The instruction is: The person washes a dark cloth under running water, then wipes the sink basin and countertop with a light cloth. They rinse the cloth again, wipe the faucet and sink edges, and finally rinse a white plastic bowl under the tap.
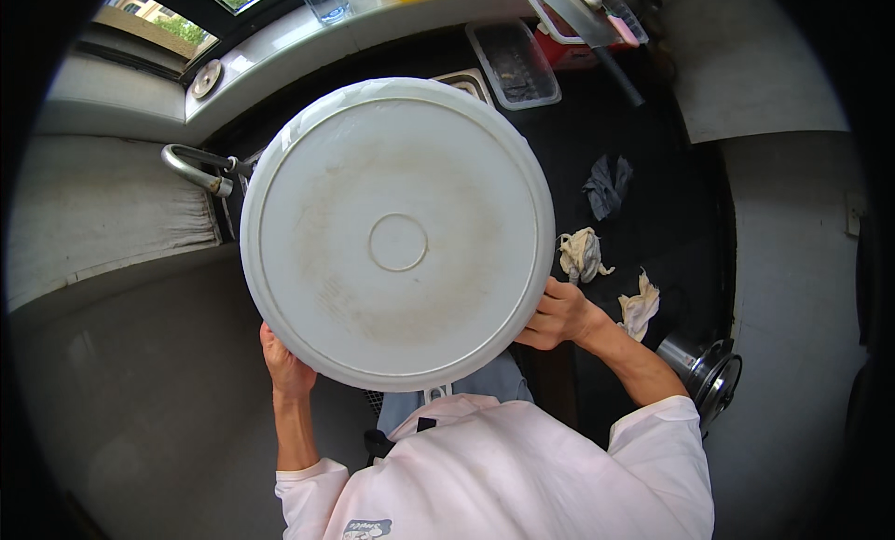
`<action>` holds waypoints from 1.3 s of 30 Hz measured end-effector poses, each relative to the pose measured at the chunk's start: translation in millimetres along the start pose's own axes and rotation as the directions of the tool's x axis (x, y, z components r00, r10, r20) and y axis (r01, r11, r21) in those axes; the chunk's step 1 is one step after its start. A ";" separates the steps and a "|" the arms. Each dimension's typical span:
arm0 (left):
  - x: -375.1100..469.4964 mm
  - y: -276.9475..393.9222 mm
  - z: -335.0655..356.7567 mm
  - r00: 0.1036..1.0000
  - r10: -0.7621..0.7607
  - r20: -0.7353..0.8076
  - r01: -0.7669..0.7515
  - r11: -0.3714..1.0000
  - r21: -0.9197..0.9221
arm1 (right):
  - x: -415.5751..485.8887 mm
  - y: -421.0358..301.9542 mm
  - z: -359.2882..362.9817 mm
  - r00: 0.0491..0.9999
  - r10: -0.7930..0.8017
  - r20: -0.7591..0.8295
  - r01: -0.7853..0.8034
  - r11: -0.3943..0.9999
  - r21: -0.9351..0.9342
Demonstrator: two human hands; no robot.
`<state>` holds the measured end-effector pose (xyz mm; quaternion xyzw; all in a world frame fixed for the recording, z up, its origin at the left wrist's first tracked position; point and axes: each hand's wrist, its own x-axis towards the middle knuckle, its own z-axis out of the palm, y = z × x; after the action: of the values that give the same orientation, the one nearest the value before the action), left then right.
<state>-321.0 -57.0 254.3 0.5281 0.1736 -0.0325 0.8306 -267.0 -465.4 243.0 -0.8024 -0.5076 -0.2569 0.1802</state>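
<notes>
A large round white plastic lid or tub bottom (335,260) is held up in front of me. Its flat face is turned to my view, with a small raised ring at the centre and brownish stains around it. My left hand (288,361) grips its lower left edge, the fingers partly hidden behind the rim. At the lower right edge my right hand (563,316) holds it, fingers curled at the rim. Beneath the lower rim a pale tab with a hole (438,393) shows. Most of the sink area behind is hidden.
On the black counter (671,211) lie a grey rag (607,187) and crumpled pale cloths (582,254). A cleaver (573,15) rests by a clear plastic container (516,64). A curved metal faucet (192,166) stands left, a steel pot (692,361) right.
</notes>
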 end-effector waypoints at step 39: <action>95.9 50.9 94.9 0.955 -0.119 -0.271 0.139 0.989 0.058 | 29.3 -27.5 33.2 0.797 0.604 0.025 -0.524 0.670 0.526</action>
<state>-194.9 -106.5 303.7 0.5466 0.3167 -0.0217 0.7749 -274.0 -414.4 234.5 -0.8210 -0.2675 -0.1054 0.4932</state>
